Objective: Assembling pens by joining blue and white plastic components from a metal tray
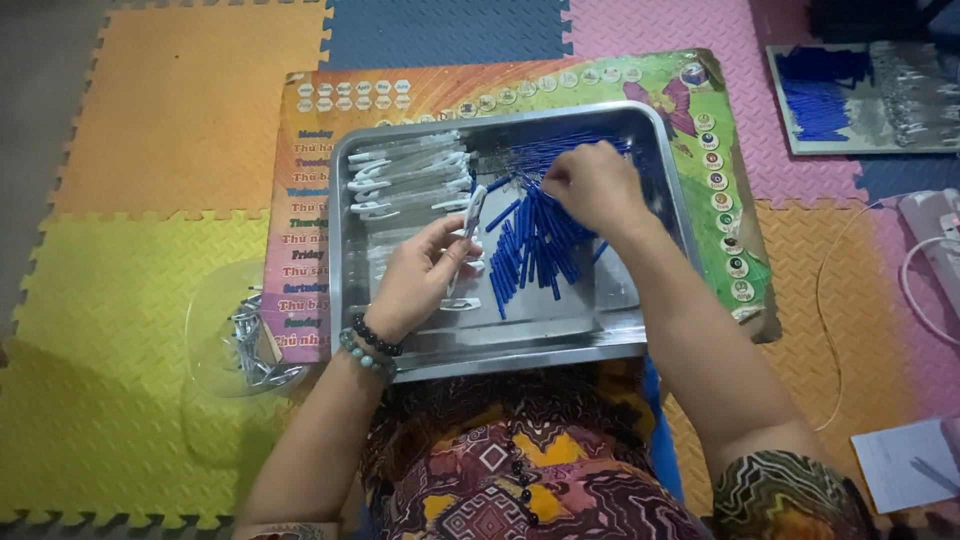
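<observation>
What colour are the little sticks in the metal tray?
The little sticks are blue, clearest in the head view.

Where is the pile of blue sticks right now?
The blue sticks lie in the middle of the metal tray, under the right hand, with clear barrels to their left.

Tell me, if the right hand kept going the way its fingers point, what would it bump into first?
Probably the blue sticks. The right hand points left and down over that pile in the metal tray, fingertips right above it. How high it hovers is hard to judge.
</observation>
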